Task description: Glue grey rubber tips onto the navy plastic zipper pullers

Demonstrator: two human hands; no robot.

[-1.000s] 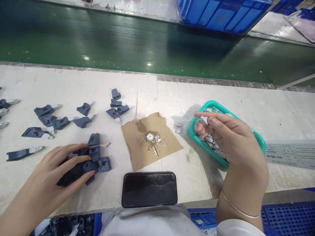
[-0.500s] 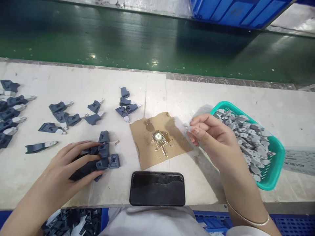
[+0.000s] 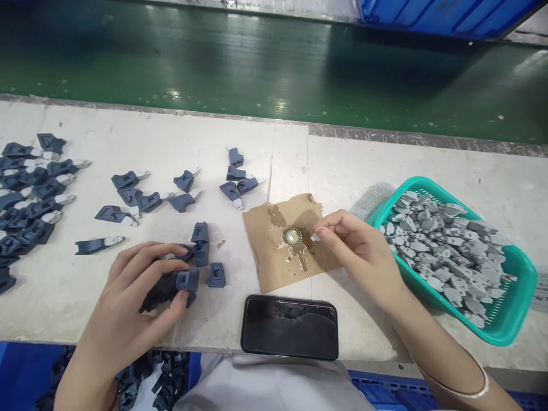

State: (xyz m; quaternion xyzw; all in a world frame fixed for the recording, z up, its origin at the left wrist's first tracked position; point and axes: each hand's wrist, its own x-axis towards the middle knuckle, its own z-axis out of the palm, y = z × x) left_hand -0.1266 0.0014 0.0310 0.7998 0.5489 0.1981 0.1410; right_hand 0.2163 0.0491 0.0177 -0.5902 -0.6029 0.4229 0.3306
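My left hand (image 3: 137,291) curves over a small heap of dark blue-grey plastic parts, thumb and fingertips closed on one dark part (image 3: 187,280). Other dark parts lie loose beside its fingertips, such as one (image 3: 216,275) to the right. My right hand (image 3: 359,251) pinches a small light grey piece (image 3: 315,237) between thumb and index finger, over the right side of a brown cardboard square (image 3: 274,268). On the cardboard is a small round dish (image 3: 293,236) of clear liquid, with wet spots around it. Right of my right hand, a green basket (image 3: 520,297) holds many grey pieces.
A black phone (image 3: 290,327) lies at the table's front edge. Dark parts with light tips (image 3: 149,202) are spread across the left of the white table (image 3: 342,165). Beyond it runs a green belt (image 3: 214,68), with a blue crate (image 3: 449,14) at the back right.
My right hand has moved left with the light piece, from the cardboard's edge to nearer the dish. My left hand has lifted one dark part slightly. The whole view has shifted.
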